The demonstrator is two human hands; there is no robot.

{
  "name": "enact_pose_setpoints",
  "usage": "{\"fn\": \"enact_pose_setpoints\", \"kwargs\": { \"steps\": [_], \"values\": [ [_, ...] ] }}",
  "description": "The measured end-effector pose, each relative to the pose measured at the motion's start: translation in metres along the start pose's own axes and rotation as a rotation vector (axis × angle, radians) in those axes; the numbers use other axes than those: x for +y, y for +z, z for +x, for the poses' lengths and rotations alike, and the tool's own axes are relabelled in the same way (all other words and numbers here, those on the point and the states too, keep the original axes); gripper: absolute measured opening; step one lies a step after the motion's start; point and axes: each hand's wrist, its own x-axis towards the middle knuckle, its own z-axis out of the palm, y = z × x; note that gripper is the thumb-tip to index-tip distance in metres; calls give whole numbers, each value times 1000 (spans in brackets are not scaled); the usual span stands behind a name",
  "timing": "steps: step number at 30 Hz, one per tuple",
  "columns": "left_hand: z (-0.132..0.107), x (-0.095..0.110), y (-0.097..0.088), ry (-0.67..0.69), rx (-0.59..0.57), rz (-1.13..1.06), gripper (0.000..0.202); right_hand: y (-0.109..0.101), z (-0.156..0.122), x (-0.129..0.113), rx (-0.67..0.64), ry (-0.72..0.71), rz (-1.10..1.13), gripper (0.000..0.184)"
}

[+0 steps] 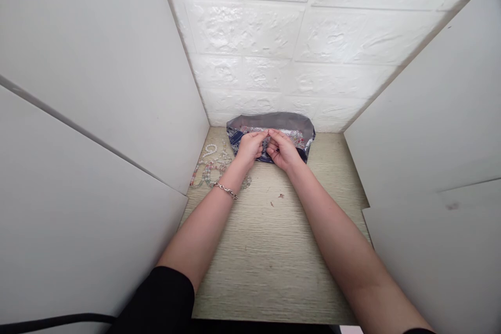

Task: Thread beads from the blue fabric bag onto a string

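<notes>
A dark blue and silver foil bag point(274, 121) lies open at the far end of the wooden desk point(270, 250), against the white brick wall. It seems to hold small beads. My left hand point(250, 147) and my right hand point(282, 149) meet at the bag's mouth, fingers curled and pinched together on a small beaded piece between them. It is too small to name. A chain bracelet point(226, 190) circles my left wrist. Several finished bead strings point(211, 164) lie on the desk to the left of my left hand.
White panels point(97, 130) wall in the desk on the left and on the right point(430, 130). A few small crumbs or beads point(277, 199) lie mid-desk. A black cable point(50, 321) runs at the lower left.
</notes>
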Motion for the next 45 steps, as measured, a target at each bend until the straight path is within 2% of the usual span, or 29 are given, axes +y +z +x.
{"fn": "enact_pose_setpoints", "kwargs": {
  "steps": [9, 22, 27, 35, 45],
  "values": [
    [0, 1, -2, -12, -44, -26, 20, 0, 1, 1, 1, 1, 38, 15],
    [1, 1, -5, -31, -105, 1, 23, 4, -1, 2, 40, -42, -53, 14],
    [2, 2, -6, -67, -92, -67, 12, 2, 1, 0, 56, -16, 28, 14],
    [2, 8, -8, -171, -126, -176, 10, 1, 1, -3, 104, 33, 164, 9],
    [3, 8, -9, -162, -149, -206, 10, 1, 1, -3, 89, 43, 205, 10]
  ]
}}
